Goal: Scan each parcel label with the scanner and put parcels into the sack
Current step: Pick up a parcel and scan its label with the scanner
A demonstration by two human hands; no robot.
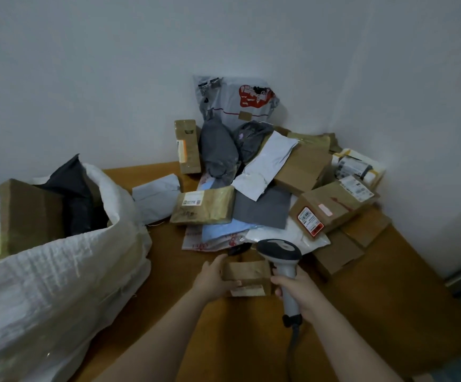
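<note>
Your left hand point(212, 279) is wrapped around the left end of a small brown paper-wrapped parcel point(247, 277), thumb on top, holding it just above the orange-brown wooden table point(251, 340). There's a pale label strip along the parcel's near edge, too blurry to read. Your right hand point(296, 292) is clenched on the grip of the grey handheld barcode scanner point(281, 260), whose dark-topped head sits right beside the parcel's far right corner, and its cable hangs down toward you.

The big white woven plastic sack point(58, 271) stands open on your left, already holding a brown cardboard box with a printed label point(17, 219) and a black plastic mailer bag point(72, 194).

Beyond your hands, the pile of unsorted parcels point(265, 183) fills the corner against the white wall point(113, 78): grey and white poly mailers, tan taped boxes, a box with a red-edged label point(310, 219), and a tall grey printed bag leaning upright at the back.
</note>
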